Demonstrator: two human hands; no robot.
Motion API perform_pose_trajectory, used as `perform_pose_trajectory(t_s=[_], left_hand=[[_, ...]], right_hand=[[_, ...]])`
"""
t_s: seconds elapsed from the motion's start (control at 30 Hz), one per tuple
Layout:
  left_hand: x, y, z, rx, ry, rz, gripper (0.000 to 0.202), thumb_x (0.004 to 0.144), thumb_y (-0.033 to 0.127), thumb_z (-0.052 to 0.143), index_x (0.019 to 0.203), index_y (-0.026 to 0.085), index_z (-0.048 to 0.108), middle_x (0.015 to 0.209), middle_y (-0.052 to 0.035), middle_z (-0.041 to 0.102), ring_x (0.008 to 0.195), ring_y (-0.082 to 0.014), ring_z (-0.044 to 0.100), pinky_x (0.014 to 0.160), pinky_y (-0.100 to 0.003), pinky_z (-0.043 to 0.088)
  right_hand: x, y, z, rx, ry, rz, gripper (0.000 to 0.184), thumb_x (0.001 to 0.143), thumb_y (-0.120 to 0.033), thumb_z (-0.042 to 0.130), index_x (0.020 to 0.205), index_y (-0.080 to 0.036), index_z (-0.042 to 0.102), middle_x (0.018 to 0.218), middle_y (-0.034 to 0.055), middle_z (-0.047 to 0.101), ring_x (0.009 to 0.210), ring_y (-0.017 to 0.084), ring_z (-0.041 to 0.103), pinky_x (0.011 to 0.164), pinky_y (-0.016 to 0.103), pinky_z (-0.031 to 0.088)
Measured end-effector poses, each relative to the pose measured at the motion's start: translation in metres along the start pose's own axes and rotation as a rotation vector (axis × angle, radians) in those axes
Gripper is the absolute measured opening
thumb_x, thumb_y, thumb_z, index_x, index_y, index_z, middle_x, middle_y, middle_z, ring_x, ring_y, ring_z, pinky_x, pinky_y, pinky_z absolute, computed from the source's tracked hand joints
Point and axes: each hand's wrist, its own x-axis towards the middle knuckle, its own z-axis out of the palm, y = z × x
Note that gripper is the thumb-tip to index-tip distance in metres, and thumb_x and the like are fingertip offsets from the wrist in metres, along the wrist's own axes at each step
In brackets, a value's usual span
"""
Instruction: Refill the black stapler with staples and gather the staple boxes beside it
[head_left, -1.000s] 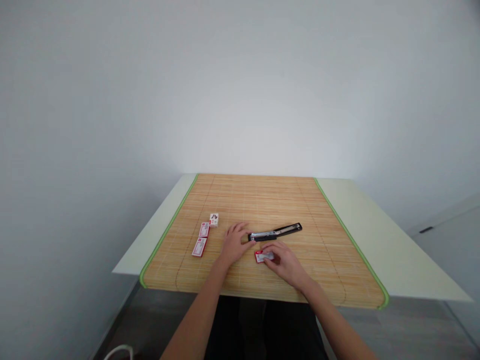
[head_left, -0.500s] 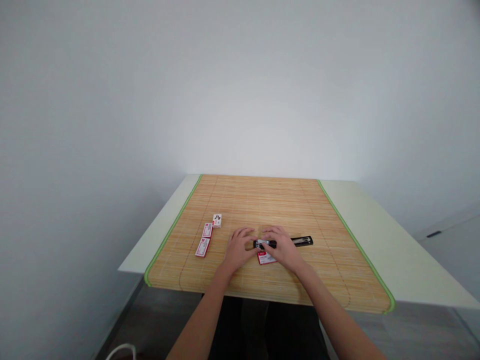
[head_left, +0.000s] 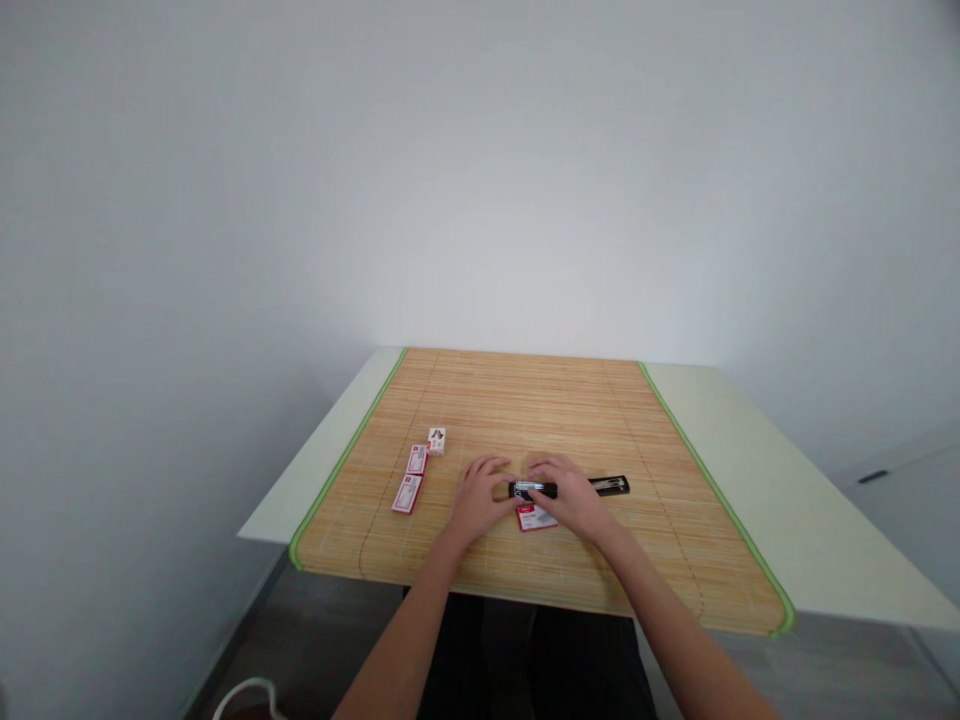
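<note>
A black and silver stapler (head_left: 609,486) lies opened out flat on the bamboo mat (head_left: 525,410). My left hand (head_left: 480,492) rests at its left end, fingers curled against it. Over the stapler's middle lies my right hand (head_left: 568,494), fingers bent down onto the metal rail. Whether anything is pinched in those fingers is hidden. A small red and white staple box (head_left: 534,517) lies open just in front of the stapler, under my right hand.
Two flat red and white staple boxes (head_left: 411,478) and a small white box (head_left: 436,440) lie left of my hands. The mat has green edges and covers a pale table (head_left: 750,450) against a white wall. A white cable (head_left: 247,692) shows on the floor.
My right hand has moved up from the open staple box onto the stapler. The stapler has shifted a little to the right. My left hand has stayed at its left end.
</note>
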Motion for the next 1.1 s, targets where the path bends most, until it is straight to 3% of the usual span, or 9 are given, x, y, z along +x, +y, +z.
perform_pose_trajectory(t_s=[0.23, 0.43, 0.57, 0.7, 0.77, 0.87, 0.93, 1.1], left_hand=[[0.0, 0.002, -0.001, 0.008, -0.007, -0.014, 0.033, 0.081, 0.045, 0.083, 0.112, 0.036, 0.077, 0.142, 0.0005, 0.062, 0.138, -0.0277, 0.044, 0.119, -0.047, 0.031], [0.0, 0.0, 0.001, -0.002, 0.008, -0.011, 0.032, 0.081, 0.044, 0.084, 0.111, 0.035, 0.077, 0.142, 0.0008, 0.062, 0.138, -0.0275, 0.045, 0.118, -0.048, 0.032], [0.0, 0.0, 0.001, -0.017, 0.01, 0.0, 0.033, 0.08, 0.045, 0.084, 0.111, 0.036, 0.077, 0.141, 0.0009, 0.062, 0.137, -0.0268, 0.046, 0.118, -0.048, 0.032], [0.0, 0.001, -0.001, -0.025, 0.001, -0.011, 0.033, 0.08, 0.044, 0.085, 0.11, 0.034, 0.077, 0.141, -0.0006, 0.062, 0.137, -0.0275, 0.046, 0.118, -0.048, 0.033], [0.0, 0.002, -0.001, -0.026, 0.0, -0.021, 0.033, 0.079, 0.043, 0.085, 0.11, 0.034, 0.078, 0.141, -0.0012, 0.062, 0.137, -0.0278, 0.046, 0.118, -0.049, 0.033], [0.001, 0.003, -0.001, -0.027, 0.0, -0.03, 0.032, 0.079, 0.042, 0.085, 0.109, 0.034, 0.078, 0.141, -0.0011, 0.062, 0.137, -0.0277, 0.046, 0.119, -0.048, 0.032], [0.001, 0.004, 0.0, -0.026, 0.0, -0.034, 0.032, 0.079, 0.043, 0.085, 0.109, 0.034, 0.078, 0.141, -0.001, 0.062, 0.137, -0.0276, 0.046, 0.119, -0.048, 0.032], [0.0, 0.004, -0.001, -0.024, 0.001, -0.035, 0.033, 0.079, 0.042, 0.085, 0.11, 0.034, 0.078, 0.141, -0.0007, 0.063, 0.137, -0.0276, 0.046, 0.119, -0.048, 0.032]], right_hand=[[-0.013, 0.005, -0.021, -0.191, -0.058, -0.004, 0.008, 0.085, -0.025, 0.075, 0.091, -0.029, 0.076, 0.126, 0.0054, 0.069, 0.125, 0.031, 0.054, 0.102, 0.051, 0.045], [-0.011, -0.009, -0.017, -0.195, -0.102, -0.004, 0.022, 0.086, -0.022, 0.074, 0.105, -0.032, 0.078, 0.135, 0.0052, 0.066, 0.129, 0.031, 0.052, 0.103, 0.052, 0.045], [-0.015, 0.003, -0.042, -0.139, -0.084, 0.02, 0.033, 0.086, -0.028, 0.075, 0.118, -0.035, 0.075, 0.138, 0.0048, 0.065, 0.134, 0.033, 0.052, 0.111, 0.057, 0.042], [-0.044, 0.041, -0.083, -0.002, 0.081, 0.189, 0.056, 0.086, -0.038, 0.074, 0.14, -0.034, 0.061, 0.149, 0.0062, 0.057, 0.143, 0.034, 0.046, 0.122, 0.06, 0.032], [-0.063, 0.059, -0.094, 0.167, 0.093, 0.302, 0.058, 0.086, -0.044, 0.074, 0.141, -0.033, 0.058, 0.149, 0.0072, 0.057, 0.142, 0.033, 0.049, 0.123, 0.06, 0.032], [-0.081, 0.073, -0.091, 0.519, 0.066, 0.408, 0.057, 0.085, -0.051, 0.076, 0.136, -0.03, 0.06, 0.14, 0.0099, 0.064, 0.135, 0.031, 0.057, 0.12, 0.057, 0.038], [-0.084, 0.073, -0.083, 0.67, 0.122, 0.435, 0.054, 0.083, -0.052, 0.079, 0.129, -0.028, 0.063, 0.134, 0.0104, 0.068, 0.129, 0.03, 0.062, 0.118, 0.053, 0.042], [-0.061, 0.048, -0.07, 0.767, 0.244, 0.388, 0.056, 0.082, -0.047, 0.082, 0.131, -0.03, 0.061, 0.129, 0.0085, 0.071, 0.124, 0.027, 0.064, 0.114, 0.049, 0.048]])
